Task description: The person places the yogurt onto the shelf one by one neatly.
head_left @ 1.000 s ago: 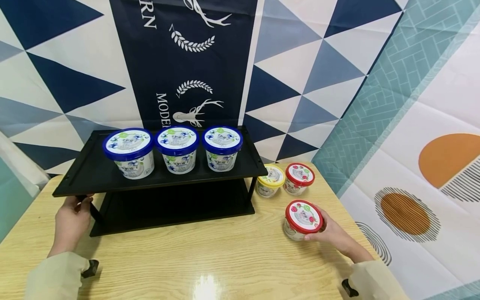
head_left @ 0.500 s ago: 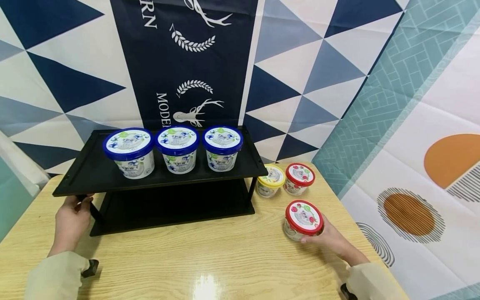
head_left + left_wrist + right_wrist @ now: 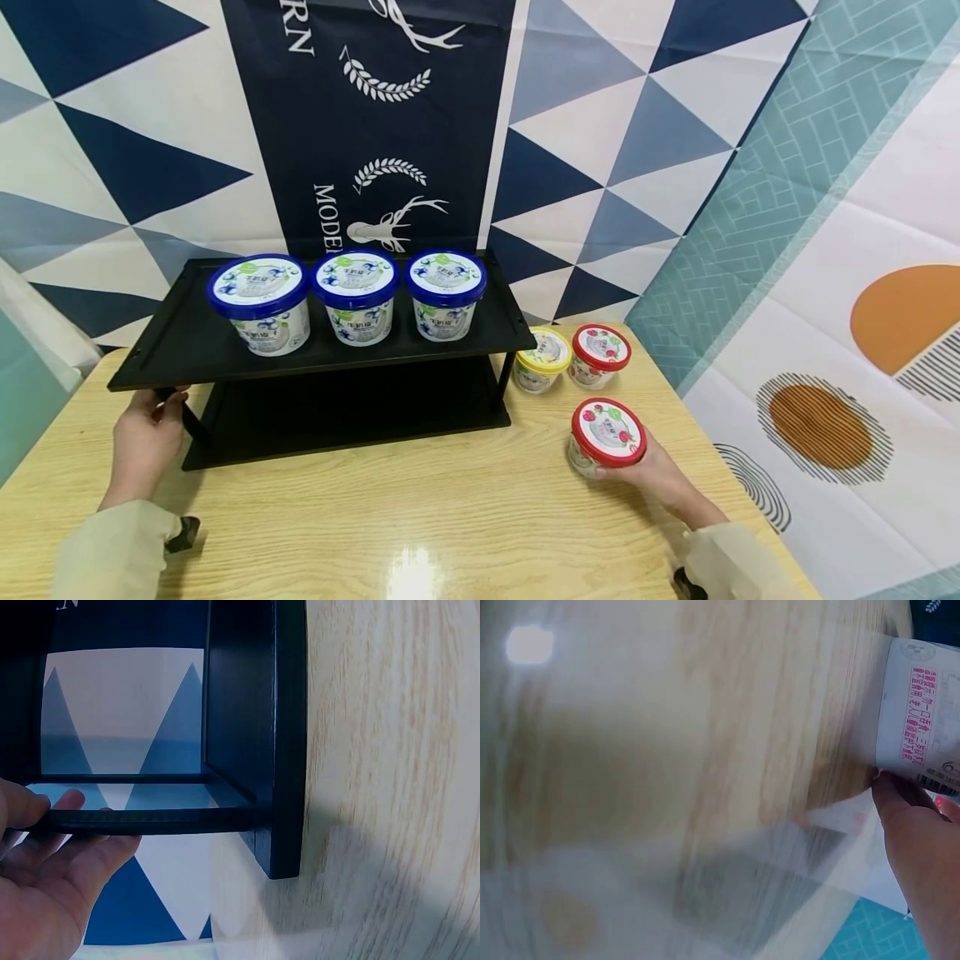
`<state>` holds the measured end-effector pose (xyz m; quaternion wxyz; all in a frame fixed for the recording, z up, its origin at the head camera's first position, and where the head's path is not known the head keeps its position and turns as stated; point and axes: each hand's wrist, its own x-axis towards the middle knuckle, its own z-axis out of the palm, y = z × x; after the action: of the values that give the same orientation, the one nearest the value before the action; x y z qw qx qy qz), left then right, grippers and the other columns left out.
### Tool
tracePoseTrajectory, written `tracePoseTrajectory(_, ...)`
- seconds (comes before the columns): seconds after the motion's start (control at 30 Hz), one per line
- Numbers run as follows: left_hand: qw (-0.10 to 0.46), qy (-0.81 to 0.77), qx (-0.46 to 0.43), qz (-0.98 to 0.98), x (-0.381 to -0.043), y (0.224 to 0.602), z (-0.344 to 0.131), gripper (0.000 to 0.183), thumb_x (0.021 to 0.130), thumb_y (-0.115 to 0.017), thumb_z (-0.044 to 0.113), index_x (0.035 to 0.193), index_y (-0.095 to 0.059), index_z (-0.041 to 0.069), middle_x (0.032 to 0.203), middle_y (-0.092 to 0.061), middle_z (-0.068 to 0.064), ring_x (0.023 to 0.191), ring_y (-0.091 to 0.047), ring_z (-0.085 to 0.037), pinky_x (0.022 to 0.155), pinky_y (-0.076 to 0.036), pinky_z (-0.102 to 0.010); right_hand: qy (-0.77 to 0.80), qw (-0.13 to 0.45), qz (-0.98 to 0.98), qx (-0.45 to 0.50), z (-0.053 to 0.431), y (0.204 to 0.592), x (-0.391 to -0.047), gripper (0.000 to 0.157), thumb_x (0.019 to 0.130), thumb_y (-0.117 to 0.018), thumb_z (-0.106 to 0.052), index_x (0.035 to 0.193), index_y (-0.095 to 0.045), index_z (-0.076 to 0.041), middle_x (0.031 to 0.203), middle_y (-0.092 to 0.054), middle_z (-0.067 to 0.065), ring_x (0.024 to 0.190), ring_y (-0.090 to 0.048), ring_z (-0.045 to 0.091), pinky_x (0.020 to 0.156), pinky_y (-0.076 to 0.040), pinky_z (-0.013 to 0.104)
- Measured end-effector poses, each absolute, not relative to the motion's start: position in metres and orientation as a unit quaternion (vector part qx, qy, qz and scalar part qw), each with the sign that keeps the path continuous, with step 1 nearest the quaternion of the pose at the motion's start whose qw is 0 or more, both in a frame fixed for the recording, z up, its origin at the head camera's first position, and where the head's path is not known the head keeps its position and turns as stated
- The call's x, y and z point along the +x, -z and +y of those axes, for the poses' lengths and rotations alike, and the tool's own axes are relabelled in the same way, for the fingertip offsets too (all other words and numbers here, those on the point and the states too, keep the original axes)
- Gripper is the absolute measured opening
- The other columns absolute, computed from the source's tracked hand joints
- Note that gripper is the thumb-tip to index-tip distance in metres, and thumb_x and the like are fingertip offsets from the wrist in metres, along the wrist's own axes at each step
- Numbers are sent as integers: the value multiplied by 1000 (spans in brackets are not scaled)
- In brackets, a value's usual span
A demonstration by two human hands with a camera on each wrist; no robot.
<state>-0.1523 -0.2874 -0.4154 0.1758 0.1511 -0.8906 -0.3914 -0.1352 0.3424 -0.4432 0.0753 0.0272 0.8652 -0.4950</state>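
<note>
A black two-tier shelf (image 3: 337,357) stands at the back left of the wooden table. My left hand (image 3: 148,433) grips its front left post (image 3: 165,820), thumb on one side and fingers on the other in the left wrist view. At the right, my right hand (image 3: 651,477) holds a tub with a red lid (image 3: 609,432) from its right side. The right wrist view shows the thumb against the tub's printed wall (image 3: 911,712); the other fingers are mostly hidden. Whether this tub touches the table I cannot tell.
Three blue-lidded tubs (image 3: 360,287) stand in a row on the upper tier. Beside the shelf's right end are a yellow-lidded tub (image 3: 542,358) and another red-lidded tub (image 3: 600,357). Patterned cloth (image 3: 585,167) hangs behind the table (image 3: 360,517).
My right wrist and sleeve have shifted slightly left, and the thumb sits further left along the held tub. The left hand and shelf have stayed in place.
</note>
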Motion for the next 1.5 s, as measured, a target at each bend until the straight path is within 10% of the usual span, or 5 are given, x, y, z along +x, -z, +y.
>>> tracePoseTrajectory(0.3, 176, 392, 148, -891, -154, 415, -286, 36, 99, -33, 18, 122, -50, -3, 126, -53, -28, 106, -51, -37, 62, -30, -5, 510, 62, 858, 19, 343, 445, -135, 89, 73, -80, -19, 144, -26, -7, 141, -42, 15, 107, -44, -8, 93, -41, 17)
tracePoseTrajectory(0.63, 182, 394, 153, -888, -150, 417, -286, 35, 99, -35, 19, 121, -52, -1, 124, -55, -26, 82, -29, 21, 63, -31, -3, 506, 74, 859, 23, 342, 440, -138, 90, 74, -79, -20, 144, -24, -6, 141, -41, 17, 119, -43, 16, 91, -43, 20)
tracePoseTrajectory(0.9, 184, 399, 152, -885, -151, 417, -286, 33, 99, -35, 18, 120, -51, -1, 124, -55, -26, 79, -26, 24, 63, -31, -2, 523, 78, 848, 17, 342, 440, -138, 91, 73, -79, -17, 145, -24, -6, 142, -40, 17, 109, -44, -2, 89, -43, 15)
tracePoseTrajectory(1.13, 179, 400, 156, -886, -152, 417, -286, 34, 99, -35, 19, 120, -51, -1, 126, -54, -25, 80, -26, 23, 64, -32, -4, 521, 81, 849, 17, 341, 437, -139, 90, 76, -77, -19, 145, -22, -5, 143, -38, 17, 121, -42, 14, 92, -42, 18)
tracePoseTrajectory(1.5, 182, 399, 152, -886, -152, 415, -285, 33, 99, -35, 19, 120, -51, -1, 125, -54, -25, 79, -26, 24, 64, -32, -4, 533, 79, 842, -17, 343, 433, -142, 84, 79, -74, -16, 144, -23, -2, 142, -37, 21, 103, -44, -12, 87, -44, 14)
